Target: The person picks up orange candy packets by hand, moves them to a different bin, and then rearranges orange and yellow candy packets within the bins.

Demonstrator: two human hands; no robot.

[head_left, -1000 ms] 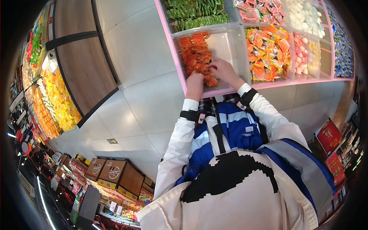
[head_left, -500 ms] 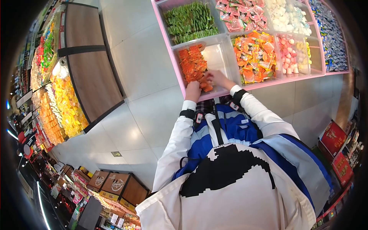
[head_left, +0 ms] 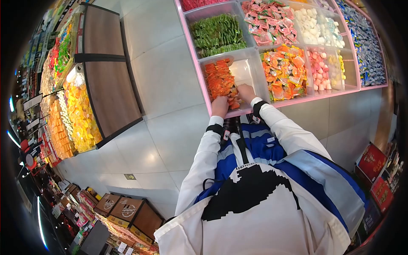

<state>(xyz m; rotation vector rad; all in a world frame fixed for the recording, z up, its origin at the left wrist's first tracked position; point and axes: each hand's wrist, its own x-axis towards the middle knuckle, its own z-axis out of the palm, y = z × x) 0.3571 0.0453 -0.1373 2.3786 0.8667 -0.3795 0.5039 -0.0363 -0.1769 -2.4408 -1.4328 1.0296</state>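
Small orange snack packets lie in rows along the left side of a clear plastic bin, whose right part shows its bare bottom. At the near end of the rows, my left hand is closed on packets by the bin's left wall. Across from it, my right hand has its fingers curled in against packets at the right edge of the pile. Both sets of fingertips are partly hidden, so the exact packets between them are hard to see.
Green packets fill the bin behind. Orange-yellow wrapped sweets sit in the bin to the right, then pink and white sweets. A pink rim edges the display. Another candy stand stands at left across the tiled floor.
The view has shifted, so the display sits slightly lower. My right hand's fingers have curled in closer at the packets, while my left hand stays at the near end of the rows.
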